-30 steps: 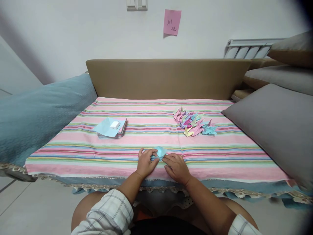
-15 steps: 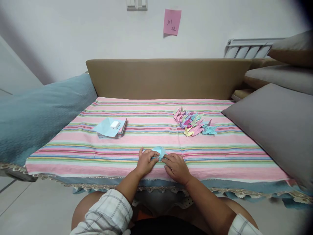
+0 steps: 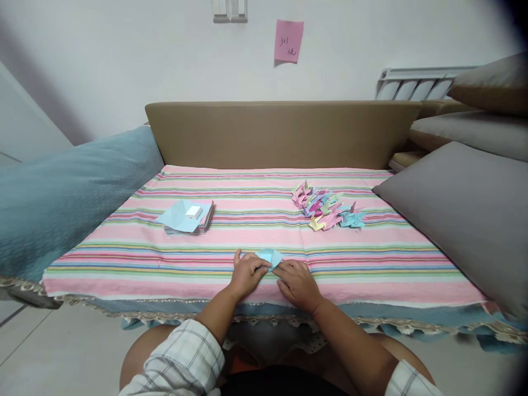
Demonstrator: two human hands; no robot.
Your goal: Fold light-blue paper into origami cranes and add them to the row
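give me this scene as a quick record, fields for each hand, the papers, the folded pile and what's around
left hand: fingers on a light blue paper, left hand at its left side
right hand: right hand with fingertips at the paper's right side
paper stack: stack of paper to the left, a light blue sheet on top
on the sheet: small white block
folded pile: colorful folded paper figures, right of the stack
surface: striped cloth
right side: gray cushion
wall: pink note

Pink note [image 3: 288, 42] on wall [image 3: 342, 41]: handwritten "301", second mark unclear.
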